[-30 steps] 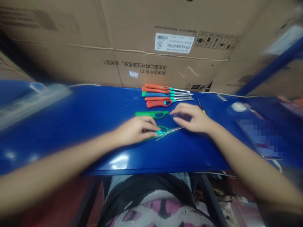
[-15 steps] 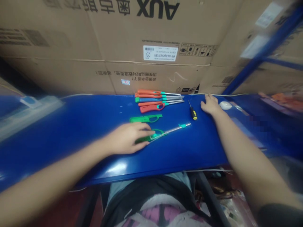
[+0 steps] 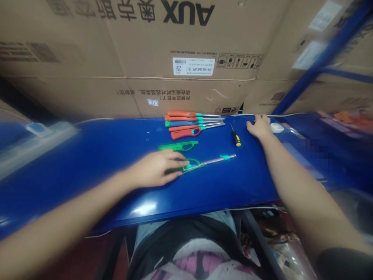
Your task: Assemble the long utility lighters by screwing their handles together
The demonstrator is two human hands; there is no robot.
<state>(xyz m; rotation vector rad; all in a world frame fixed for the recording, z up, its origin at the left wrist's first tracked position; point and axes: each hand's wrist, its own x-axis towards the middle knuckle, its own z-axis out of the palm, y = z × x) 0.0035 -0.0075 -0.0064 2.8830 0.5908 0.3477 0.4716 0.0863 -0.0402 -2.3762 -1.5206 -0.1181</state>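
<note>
My left hand (image 3: 155,168) lies over the handle of a green long-nosed lighter (image 3: 204,162) on the blue table (image 3: 101,155), fingers curled on it; its metal tube points right. A loose green handle shell (image 3: 178,146) lies just behind. My right hand (image 3: 258,126) is stretched to the far right of the table, fingers down on the surface beside a small white object (image 3: 276,127); what its fingers touch is hidden. A small screwdriver (image 3: 235,137) with a yellow and black handle lies left of that hand.
A row of several orange, red and blue lighters (image 3: 189,123) lies at the back of the table. Large cardboard boxes (image 3: 175,54) stand behind. A clear plastic box (image 3: 35,136) is at the left, a blue shelf post (image 3: 314,62) at the right.
My right hand left the lighter's tube and reached to the far right edge of the table, then shifted slightly. My left hand stayed on the green lighter.
</note>
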